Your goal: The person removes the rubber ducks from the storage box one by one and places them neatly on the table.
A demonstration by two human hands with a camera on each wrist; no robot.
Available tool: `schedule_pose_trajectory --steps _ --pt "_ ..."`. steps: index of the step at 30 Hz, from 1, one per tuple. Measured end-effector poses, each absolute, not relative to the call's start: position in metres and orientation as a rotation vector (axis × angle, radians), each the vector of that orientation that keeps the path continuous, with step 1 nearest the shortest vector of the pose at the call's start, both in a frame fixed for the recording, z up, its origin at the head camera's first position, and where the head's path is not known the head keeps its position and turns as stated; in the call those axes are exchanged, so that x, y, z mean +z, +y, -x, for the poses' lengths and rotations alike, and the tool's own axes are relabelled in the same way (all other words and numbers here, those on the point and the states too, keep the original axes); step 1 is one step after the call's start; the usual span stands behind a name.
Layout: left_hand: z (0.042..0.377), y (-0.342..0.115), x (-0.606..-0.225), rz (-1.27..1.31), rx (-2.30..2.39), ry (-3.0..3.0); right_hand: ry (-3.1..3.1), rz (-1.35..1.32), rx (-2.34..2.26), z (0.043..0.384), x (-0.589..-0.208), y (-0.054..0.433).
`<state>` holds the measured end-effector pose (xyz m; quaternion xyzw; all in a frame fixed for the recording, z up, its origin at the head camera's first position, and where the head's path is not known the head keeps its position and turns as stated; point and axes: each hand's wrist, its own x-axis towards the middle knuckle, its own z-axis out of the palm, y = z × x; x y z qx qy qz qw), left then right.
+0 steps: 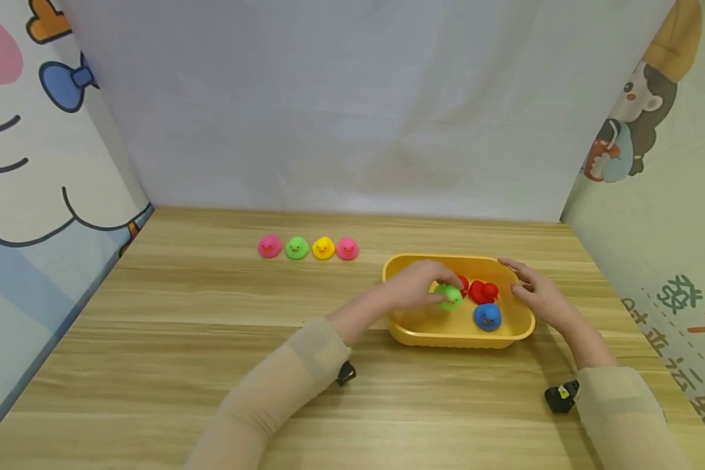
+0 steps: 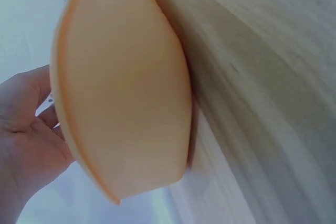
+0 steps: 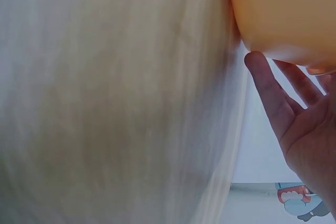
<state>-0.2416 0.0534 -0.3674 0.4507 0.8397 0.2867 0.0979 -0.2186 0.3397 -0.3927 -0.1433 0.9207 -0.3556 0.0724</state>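
At the right end of the tub, the right hand touches it, fingers loosely spread. Inside, the left hand, fingers curled, pinches a green duck. Right of that sit a blue duck and, farther back, two red ducks. Leftward and beyond, four ducks line the table.

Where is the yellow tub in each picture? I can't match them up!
Head: the yellow tub sits right of the middle, seen from above.
Left wrist: the yellow tub is big and left of the middle, beside the left hand.
Right wrist: the yellow tub is cut off in the top right corner, above the right hand.
Shared landmark: the wooden tabletop.
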Motion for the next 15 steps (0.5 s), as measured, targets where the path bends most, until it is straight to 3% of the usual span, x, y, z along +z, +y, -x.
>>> schedule_pose_trajectory --steps 15 --pt "0.228 0.032 -0.342 -1.377 0.878 2.522 2.773 0.435 -1.069 0.220 -0.394 0.341"
